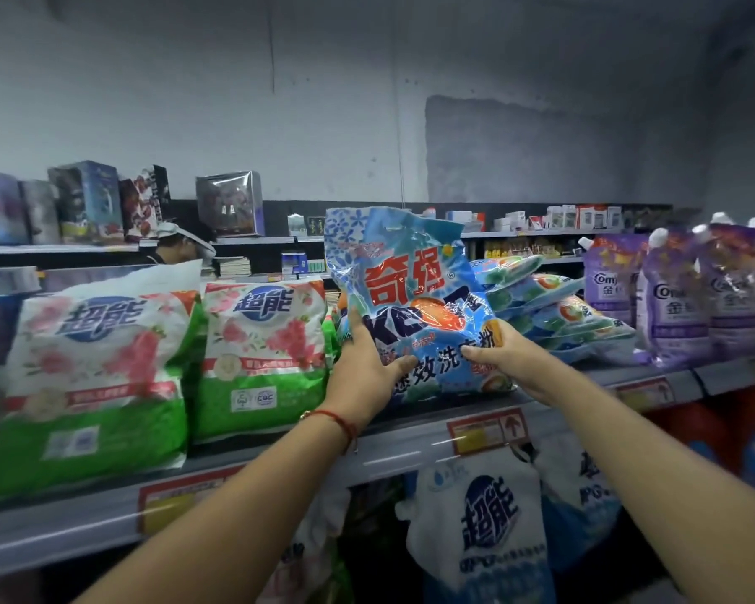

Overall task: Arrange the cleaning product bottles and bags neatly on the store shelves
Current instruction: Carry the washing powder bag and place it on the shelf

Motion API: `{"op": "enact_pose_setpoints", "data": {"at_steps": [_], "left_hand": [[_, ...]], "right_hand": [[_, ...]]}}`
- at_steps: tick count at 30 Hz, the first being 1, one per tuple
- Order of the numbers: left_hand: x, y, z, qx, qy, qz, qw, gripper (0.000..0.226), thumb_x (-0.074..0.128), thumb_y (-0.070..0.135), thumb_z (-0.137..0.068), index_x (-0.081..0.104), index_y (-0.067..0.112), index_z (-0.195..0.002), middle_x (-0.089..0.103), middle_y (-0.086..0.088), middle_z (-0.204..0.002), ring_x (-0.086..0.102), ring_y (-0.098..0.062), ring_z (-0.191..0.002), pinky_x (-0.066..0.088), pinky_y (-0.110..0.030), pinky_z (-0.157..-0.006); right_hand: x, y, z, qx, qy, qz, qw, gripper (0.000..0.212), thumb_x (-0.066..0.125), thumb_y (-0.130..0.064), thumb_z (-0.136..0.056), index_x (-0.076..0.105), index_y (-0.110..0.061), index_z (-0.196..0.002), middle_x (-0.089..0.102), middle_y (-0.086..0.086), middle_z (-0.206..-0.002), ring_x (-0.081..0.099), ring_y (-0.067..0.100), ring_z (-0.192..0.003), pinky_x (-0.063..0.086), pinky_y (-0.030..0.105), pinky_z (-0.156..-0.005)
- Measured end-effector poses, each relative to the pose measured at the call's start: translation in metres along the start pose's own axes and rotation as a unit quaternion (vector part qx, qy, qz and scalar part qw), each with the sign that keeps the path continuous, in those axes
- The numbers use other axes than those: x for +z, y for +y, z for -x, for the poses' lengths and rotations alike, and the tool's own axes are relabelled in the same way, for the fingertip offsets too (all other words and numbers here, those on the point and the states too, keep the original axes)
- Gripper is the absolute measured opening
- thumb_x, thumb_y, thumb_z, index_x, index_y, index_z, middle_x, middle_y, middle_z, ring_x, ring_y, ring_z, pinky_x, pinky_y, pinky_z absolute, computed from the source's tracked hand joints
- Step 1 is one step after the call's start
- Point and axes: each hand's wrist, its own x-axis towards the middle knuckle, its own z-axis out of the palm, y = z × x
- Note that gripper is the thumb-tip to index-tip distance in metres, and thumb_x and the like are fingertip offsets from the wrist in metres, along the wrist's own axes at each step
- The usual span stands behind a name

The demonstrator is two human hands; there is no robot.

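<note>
- Left end of the shelf [280, 464]: two floral white-and-green bags [92, 385] [264, 355] stand upright, side by side, faces forward at the front edge. This section appears done.
- Left hand [362, 368]: its grip is closed on the lower left side of the blue detergent bag [415, 307], thumb across the front face.
- Blue detergent bag: held upright, its base at or just above the front edge of the shelf near the middle; contact with the shelf cannot be confirmed. Judged step: standing this bag in line.
- Right hand [502, 355]: its grip is closed on the lower right corner of the same bag.
- Behind and to the right: more blue bags [559, 316] lie slumped in a loose pile. These remain to be stood up.
- Right end: purple spouted pouches [676, 298] stand upright in a row.
- Surface: grey metal shelf with price tags [484, 433] along the front rail; a lower shelf holds white-and-blue bags [489, 529].
- Room: a bare grey wall [367, 102]; a farther aisle carries boxed goods.
</note>
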Motion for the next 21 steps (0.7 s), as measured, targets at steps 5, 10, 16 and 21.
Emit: {"op": "enact_pose_setpoints", "data": {"at_steps": [5, 10, 16, 21], "left_hand": [[-0.004, 0.008, 0.007, -0.031, -0.011, -0.035, 0.999, 0.120, 0.073, 0.050, -0.087, -0.020, 0.024, -0.158, 0.048, -0.016, -0.150, 0.058, -0.031, -0.124, 0.051, -0.048, -0.102], [-0.004, 0.010, 0.012, -0.057, 0.011, -0.062, 0.996, 0.117, 0.071, 0.054, -0.087, -0.015, 0.022, -0.159, 0.055, -0.018, -0.141, 0.063, -0.033, -0.114, 0.056, -0.047, -0.093], [-0.004, 0.028, 0.030, -0.054, 0.049, -0.217, 0.974, 0.103, 0.061, 0.059, -0.092, -0.001, 0.012, -0.160, 0.047, -0.018, -0.146, 0.059, -0.035, -0.120, 0.054, -0.043, -0.084], [-0.027, 0.030, 0.049, 0.009, 0.030, -0.301, 0.953, 0.090, 0.061, 0.058, -0.093, 0.018, 0.015, -0.159, 0.041, -0.016, -0.151, 0.058, -0.031, -0.122, 0.058, -0.040, -0.089]], "right_hand": [[0.003, -0.001, 0.009, 0.009, 0.024, 0.037, 0.999, 0.087, 0.074, -0.042, -0.089, 0.023, -0.020, -0.156, 0.049, 0.007, -0.146, 0.053, 0.025, -0.124, 0.049, 0.045, -0.103], [0.006, -0.009, 0.015, 0.023, 0.036, 0.098, 0.994, 0.088, 0.065, -0.047, -0.094, 0.015, -0.019, -0.160, 0.036, 0.008, -0.160, 0.042, 0.031, -0.139, 0.043, 0.037, -0.099], [0.011, -0.021, 0.032, 0.027, 0.064, 0.177, 0.982, 0.086, 0.059, -0.051, -0.096, 0.014, -0.013, -0.159, 0.045, 0.013, -0.153, 0.050, 0.032, -0.133, 0.047, 0.043, -0.101], [0.008, -0.030, 0.059, -0.001, 0.039, 0.303, 0.952, 0.087, 0.062, -0.044, -0.097, 0.009, -0.017, -0.161, 0.036, 0.012, -0.159, 0.050, 0.032, -0.134, 0.052, 0.041, -0.096]]}}
